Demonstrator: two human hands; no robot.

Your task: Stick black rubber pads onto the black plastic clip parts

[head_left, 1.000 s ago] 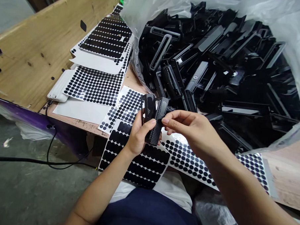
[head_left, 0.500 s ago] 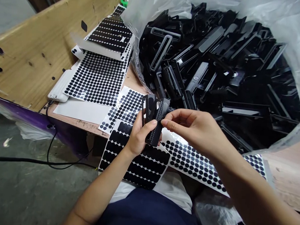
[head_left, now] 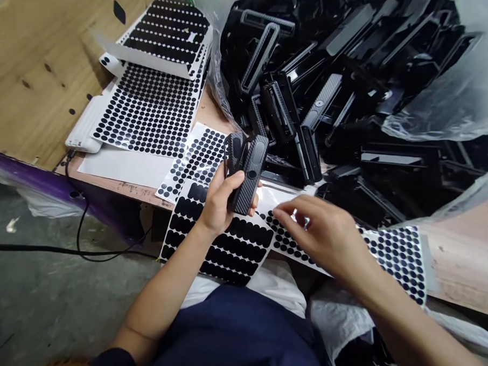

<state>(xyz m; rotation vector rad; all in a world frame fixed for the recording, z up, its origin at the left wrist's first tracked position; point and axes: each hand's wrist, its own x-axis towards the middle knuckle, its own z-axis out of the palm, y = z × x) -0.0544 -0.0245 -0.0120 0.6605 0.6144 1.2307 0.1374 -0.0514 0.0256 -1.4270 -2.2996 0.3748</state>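
Observation:
My left hand (head_left: 218, 202) is closed around a black carbon-pattern plastic part (head_left: 249, 173), held upright above a sheet of black oval stickers (head_left: 225, 244). My right hand (head_left: 320, 233) hovers just right of it, over a sheet of small black round stickers (head_left: 390, 254). Its thumb and forefinger are pinched together at the sheet's upper left edge; what they hold, if anything, is too small to see.
A big clear plastic bag (head_left: 445, 100) full of black plastic parts (head_left: 353, 96) fills the upper right. More dot sticker sheets (head_left: 150, 114) lie on the wooden table (head_left: 462, 262) to the left, beside a white device (head_left: 82, 130). A black cable (head_left: 75, 235) hangs toward the concrete floor.
My right hand has left the plastic part and dropped down to the round-sticker sheet. The left hand keeps holding the part. The view has tilted down slightly.

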